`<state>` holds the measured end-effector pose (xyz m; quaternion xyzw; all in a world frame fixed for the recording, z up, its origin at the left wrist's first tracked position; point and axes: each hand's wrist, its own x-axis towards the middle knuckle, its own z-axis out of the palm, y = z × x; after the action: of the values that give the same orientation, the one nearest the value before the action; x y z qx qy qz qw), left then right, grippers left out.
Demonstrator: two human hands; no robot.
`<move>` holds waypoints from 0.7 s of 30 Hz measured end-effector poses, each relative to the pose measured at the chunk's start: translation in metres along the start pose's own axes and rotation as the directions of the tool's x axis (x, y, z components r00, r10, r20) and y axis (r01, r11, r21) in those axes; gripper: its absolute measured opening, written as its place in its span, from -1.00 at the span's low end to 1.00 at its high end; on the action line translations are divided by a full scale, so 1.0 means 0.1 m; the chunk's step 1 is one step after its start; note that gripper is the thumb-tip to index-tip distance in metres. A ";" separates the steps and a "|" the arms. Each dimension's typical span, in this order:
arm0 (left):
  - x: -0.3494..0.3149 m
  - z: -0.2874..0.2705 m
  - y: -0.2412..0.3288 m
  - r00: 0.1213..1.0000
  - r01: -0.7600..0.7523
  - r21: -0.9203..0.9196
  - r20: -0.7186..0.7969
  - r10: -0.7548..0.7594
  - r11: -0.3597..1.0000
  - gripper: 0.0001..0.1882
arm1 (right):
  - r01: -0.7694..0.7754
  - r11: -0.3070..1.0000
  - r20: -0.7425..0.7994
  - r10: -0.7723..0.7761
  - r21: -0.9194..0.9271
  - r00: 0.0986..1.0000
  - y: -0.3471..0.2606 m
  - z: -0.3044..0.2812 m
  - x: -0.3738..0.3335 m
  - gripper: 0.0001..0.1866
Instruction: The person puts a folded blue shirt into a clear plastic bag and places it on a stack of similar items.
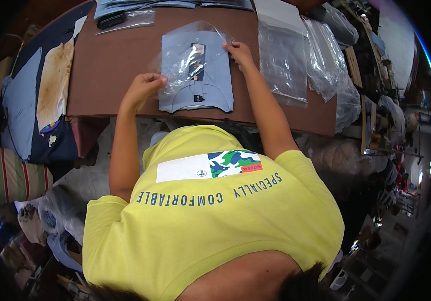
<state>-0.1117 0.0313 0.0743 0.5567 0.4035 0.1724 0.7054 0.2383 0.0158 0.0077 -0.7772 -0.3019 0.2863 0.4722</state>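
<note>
Seen from above the head, a person in a yellow shirt [210, 220] fills the near half of the picture, both bare forearms reaching away toward twelve o'clock onto a brown surface [110, 60]. Between the two hands lies a folded light blue shirt [198, 75], collar end toward the person, partly inside a clear plastic bag [185, 60].

The left hand [142, 90] sits at the shirt's nine o'clock edge. Its fingers [156, 79] are curled and pinch the near left edge of the bag. The right hand [239, 54] rests at the shirt's two o'clock corner, fingers bent, pressing on the bag's edge — whether it pinches the plastic or only presses on it cannot be told.

The bag's glare hides how far it covers the shirt, and a small dark tag on the shirt is too blurred to make out.

Farther off, at one to three o'clock, loose clear plastic bags [283, 55] lie piled on the surface. At nine o'clock, folded cloths [25, 105] in pale blue, cream and navy lie beside the surface — their far ends are cut off in the dark rim.
</note>
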 end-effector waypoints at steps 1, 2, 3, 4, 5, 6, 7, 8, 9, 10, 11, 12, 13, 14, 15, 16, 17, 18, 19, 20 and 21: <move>0.01 -0.05 -0.06 1.000 0.026 -0.012 -0.014 -0.026 1.000 -0.63 | 0.034 0.996 -0.044 -0.031 0.085 0.999 0.02 0.02 0.06 -0.66; -0.01 -0.03 -0.04 0.998 -0.003 -0.039 -0.070 0.000 0.999 -0.67 | 0.071 0.983 -0.084 -0.058 0.170 0.995 -0.01 0.06 0.09 -0.62; -0.05 0.03 0.03 0.992 -0.036 -0.063 -0.119 0.028 0.997 -0.71 | 0.113 0.961 -0.133 -0.081 0.251 0.988 -0.03 0.08 0.16 -0.59; -0.08 0.07 0.11 0.984 -0.070 -0.085 -0.168 0.055 0.994 -0.73 | 0.171 0.946 -0.199 -0.118 0.276 0.973 0.02 0.06 0.31 -0.57; -0.12 0.06 0.17 0.983 -0.069 -0.083 -0.174 0.053 0.994 -0.74 | 0.258 0.921 -0.248 -0.187 0.292 0.951 -0.05 0.02 0.35 -0.60; -0.18 0.05 0.22 0.980 -0.070 -0.086 -0.190 0.052 0.994 -0.75 | 0.235 0.908 -0.207 -0.171 0.347 0.963 -0.23 -0.05 0.32 -0.63; -0.22 0.04 0.24 0.977 -0.072 -0.091 -0.208 0.051 0.993 -0.76 | 0.210 0.892 -0.162 -0.157 0.399 0.974 -0.47 -0.15 0.28 -0.65; -0.22 0.03 0.24 0.981 -0.069 -0.099 -0.189 0.050 0.993 -0.75 | 0.149 0.929 -0.020 -0.151 0.340 0.988 -0.68 -0.36 0.30 -0.67; -0.22 0.01 0.24 0.983 -0.064 -0.104 -0.176 0.045 0.992 -0.74 | 0.093 0.958 0.126 -0.131 0.272 0.983 -0.84 -0.53 0.33 -0.68; -0.21 0.00 0.24 0.987 -0.059 -0.107 -0.157 0.042 0.992 -0.73 | 0.107 0.941 0.214 -0.182 0.320 0.960 -0.94 -0.67 0.43 -0.66; -0.17 -0.01 0.23 0.992 -0.036 -0.133 -0.122 0.019 0.990 -0.72 | 0.116 0.922 0.293 -0.234 0.369 0.927 -1.01 -0.78 0.60 -0.64; -0.13 -0.01 0.19 0.996 -0.009 -0.158 -0.090 -0.005 0.987 -0.72 | 0.117 0.900 0.370 -0.287 0.419 0.883 -1.07 -0.81 0.68 -0.62; -0.10 -0.01 0.15 0.998 0.018 -0.182 -0.056 -0.029 0.983 -0.71 | 0.125 0.824 0.287 -0.329 0.552 0.900 -1.07 -0.79 0.73 -0.59; -0.06 0.03 0.13 0.996 0.020 -0.210 -0.076 -0.037 0.977 -0.70 | 0.140 0.729 0.198 -0.357 0.670 0.913 -1.07 -0.74 0.74 -0.54; -0.03 0.12 0.12 0.994 0.020 -0.242 -0.103 -0.047 0.970 -0.68 | 0.155 0.618 0.112 -0.372 0.771 0.921 -1.17 -0.65 0.65 -0.46; 0.00 0.18 0.10 0.990 0.020 -0.274 -0.129 -0.057 0.962 -0.66 | 0.215 0.700 0.053 -0.340 0.681 0.939 -1.25 -0.59 0.52 -0.54; 0.05 0.23 0.06 0.991 0.034 -0.288 -0.115 -0.070 0.957 -0.65 | 0.116 0.795 0.168 -0.264 0.596 0.950 -1.21 -0.54 0.39 -0.53; 0.10 0.26 0.00 0.991 0.050 -0.301 -0.101 -0.084 0.952 -0.65 | 0.017 0.871 0.273 -0.172 0.491 0.946 -1.11 -0.49 0.29 -0.52; 0.15 0.29 -0.04 0.991 0.065 -0.315 -0.087 -0.097 0.947 -0.64 | -0.078 0.925 0.365 -0.068 0.371 0.929 -1.01 -0.43 0.21 -0.52; 0.15 0.31 -0.06 0.990 0.074 -0.345 -0.086 -0.110 0.936 -0.61 | -0.147 0.953 0.452 0.011 0.267 0.892 -0.90 -0.30 0.14 -0.48; 0.18 0.31 -0.08 0.990 0.078 -0.351 -0.080 -0.113 0.933 -0.59 | -0.205 0.967 0.517 0.099 0.151 0.850 -0.79 -0.19 0.06 -0.45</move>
<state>-0.0790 0.0209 0.0616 0.3941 0.4279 0.2335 0.7791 0.2408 0.0388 0.0859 -0.6448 -0.3217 0.5453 0.4283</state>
